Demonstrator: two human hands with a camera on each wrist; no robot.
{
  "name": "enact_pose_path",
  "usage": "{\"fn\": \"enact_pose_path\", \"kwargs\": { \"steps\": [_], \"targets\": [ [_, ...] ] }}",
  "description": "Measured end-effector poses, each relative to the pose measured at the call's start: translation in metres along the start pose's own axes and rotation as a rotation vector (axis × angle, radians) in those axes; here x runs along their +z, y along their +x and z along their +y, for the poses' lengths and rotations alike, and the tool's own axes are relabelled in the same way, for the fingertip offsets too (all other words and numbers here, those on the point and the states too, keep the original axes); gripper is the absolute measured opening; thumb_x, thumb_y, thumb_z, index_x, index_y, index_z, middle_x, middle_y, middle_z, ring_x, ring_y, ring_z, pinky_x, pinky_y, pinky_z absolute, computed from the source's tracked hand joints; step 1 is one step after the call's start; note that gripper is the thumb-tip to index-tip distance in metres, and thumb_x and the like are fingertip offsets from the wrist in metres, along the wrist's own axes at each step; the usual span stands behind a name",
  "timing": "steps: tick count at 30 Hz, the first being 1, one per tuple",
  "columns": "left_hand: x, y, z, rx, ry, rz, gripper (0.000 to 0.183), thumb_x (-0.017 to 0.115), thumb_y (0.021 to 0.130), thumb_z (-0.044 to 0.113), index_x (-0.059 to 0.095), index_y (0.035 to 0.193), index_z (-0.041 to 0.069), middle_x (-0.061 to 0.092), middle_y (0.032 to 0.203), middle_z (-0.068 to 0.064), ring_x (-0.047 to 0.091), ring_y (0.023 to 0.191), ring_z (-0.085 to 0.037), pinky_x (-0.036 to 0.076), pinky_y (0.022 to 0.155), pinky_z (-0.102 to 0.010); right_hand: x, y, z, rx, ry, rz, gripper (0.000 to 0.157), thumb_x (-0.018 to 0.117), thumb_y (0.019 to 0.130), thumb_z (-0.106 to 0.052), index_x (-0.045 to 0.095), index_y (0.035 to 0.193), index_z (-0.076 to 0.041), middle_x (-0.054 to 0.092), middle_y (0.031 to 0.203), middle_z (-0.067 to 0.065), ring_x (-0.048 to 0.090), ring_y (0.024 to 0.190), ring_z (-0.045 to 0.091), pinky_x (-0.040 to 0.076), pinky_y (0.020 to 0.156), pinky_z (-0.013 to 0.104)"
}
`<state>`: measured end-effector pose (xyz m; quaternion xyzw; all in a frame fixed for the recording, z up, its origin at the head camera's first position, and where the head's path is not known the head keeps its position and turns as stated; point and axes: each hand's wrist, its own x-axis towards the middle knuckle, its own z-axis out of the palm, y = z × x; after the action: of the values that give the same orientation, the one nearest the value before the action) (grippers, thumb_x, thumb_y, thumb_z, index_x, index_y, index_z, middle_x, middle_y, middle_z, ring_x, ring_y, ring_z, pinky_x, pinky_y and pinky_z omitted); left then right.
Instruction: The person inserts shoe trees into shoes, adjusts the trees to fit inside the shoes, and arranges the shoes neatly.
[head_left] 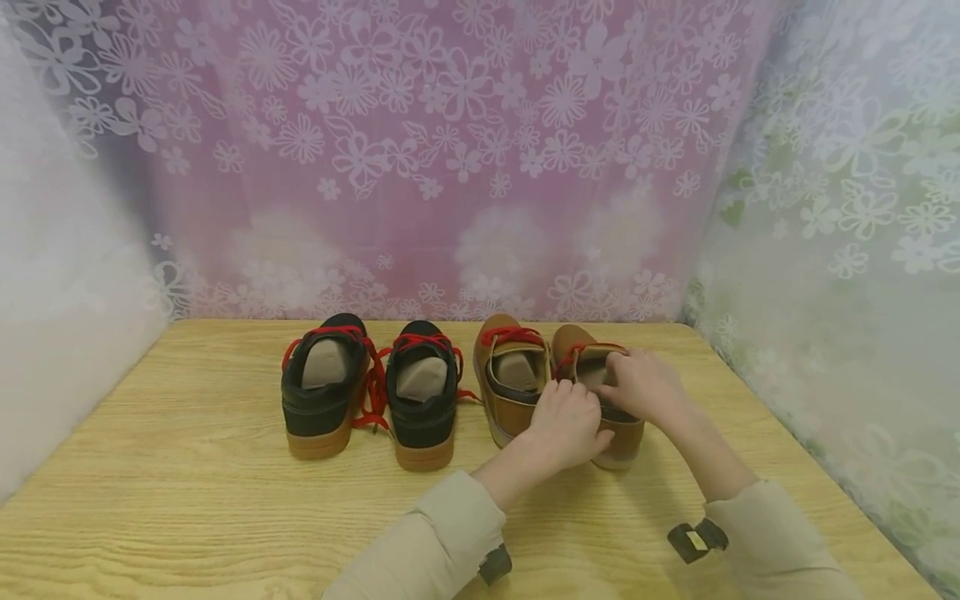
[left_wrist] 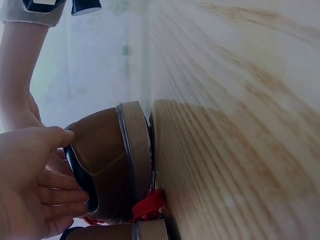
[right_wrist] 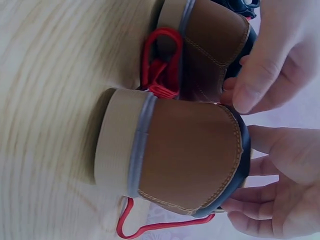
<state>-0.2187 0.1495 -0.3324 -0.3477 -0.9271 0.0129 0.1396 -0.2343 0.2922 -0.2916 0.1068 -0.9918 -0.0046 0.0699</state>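
At the right end of the row, a brown lace-up shoe with red laces stands on the table, heel toward me. My left hand is over its heel and left side, thumb at the collar edge and fingers extended beside it in the left wrist view. My right hand reaches in from the right, with its fingertips at the collar and a gap between thumb and fingers. What the fingertips touch inside the shoe is partly hidden. The other brown shoe stands just left, partly covered by my left hand.
Two black shoes with red laces and tan soles stand further left, pale stuffing in their openings. Red laces hang between them. Floral curtains border the wood-grain table behind and at the sides.
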Motion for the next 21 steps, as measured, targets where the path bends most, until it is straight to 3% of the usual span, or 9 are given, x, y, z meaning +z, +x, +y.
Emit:
{"fn": "enact_pose_path", "kwargs": {
  "steps": [7, 11, 14, 17, 21],
  "targets": [
    [-0.012, -0.003, -0.012, -0.015, -0.084, -0.046, 0.04, 0.047, 0.09, 0.055, 0.062, 0.087, 0.018, 0.056, 0.084, 0.007, 0.048, 0.077, -0.012, 0.035, 0.07, -0.026, -0.003, 0.001, 0.003, 0.003, 0.085, -0.039, 0.028, 0.063, 0.087, -0.03, 0.062, 0.084, -0.001, 0.058, 0.071, 0.006, 0.053, 0.059, 0.019, 0.043, 0.051, 0.032],
    [-0.022, -0.007, -0.031, -0.056, -0.128, -0.062, 0.039, 0.047, 0.091, 0.054, 0.062, 0.079, 0.02, 0.055, 0.077, 0.007, 0.048, 0.072, -0.013, 0.035, 0.068, -0.028, -0.008, 0.001, 0.001, 0.002, 0.114, -0.015, 0.027, 0.06, 0.09, -0.029, 0.06, 0.077, -0.005, 0.052, 0.059, 0.002, 0.047, 0.048, 0.015, 0.037, 0.045, 0.029],
    [-0.027, -0.013, -0.048, -0.082, -0.14, -0.029, 0.041, 0.046, 0.091, 0.053, 0.059, 0.07, 0.02, 0.054, 0.071, 0.006, 0.052, 0.07, -0.015, 0.038, 0.066, -0.03, -0.013, -0.001, 0.002, 0.014, 0.132, 0.011, 0.03, 0.059, 0.091, -0.031, 0.055, 0.071, -0.008, 0.046, 0.056, 0.001, 0.041, 0.046, 0.014, 0.032, 0.044, 0.028],
    [-0.03, -0.02, -0.067, -0.11, -0.161, 0.025, 0.042, 0.048, 0.091, 0.051, 0.056, 0.064, 0.02, 0.053, 0.066, 0.006, 0.054, 0.07, -0.016, 0.04, 0.067, -0.033, -0.017, -0.003, 0.004, 0.029, 0.14, 0.029, 0.031, 0.058, 0.09, -0.034, 0.058, 0.076, -0.007, 0.05, 0.062, 0.003, 0.042, 0.049, 0.015, 0.032, 0.044, 0.028],
    [-0.035, -0.032, -0.095, -0.168, -0.196, 0.068, 0.041, 0.051, 0.091, 0.049, 0.053, 0.062, 0.019, 0.049, 0.061, 0.005, 0.051, 0.064, -0.016, 0.038, 0.064, -0.033, -0.019, -0.005, 0.008, 0.046, 0.136, 0.038, 0.042, 0.058, 0.089, -0.041, 0.064, 0.096, 0.0, 0.061, 0.085, 0.014, 0.055, 0.063, 0.022, 0.042, 0.05, 0.034]
  ]
}}
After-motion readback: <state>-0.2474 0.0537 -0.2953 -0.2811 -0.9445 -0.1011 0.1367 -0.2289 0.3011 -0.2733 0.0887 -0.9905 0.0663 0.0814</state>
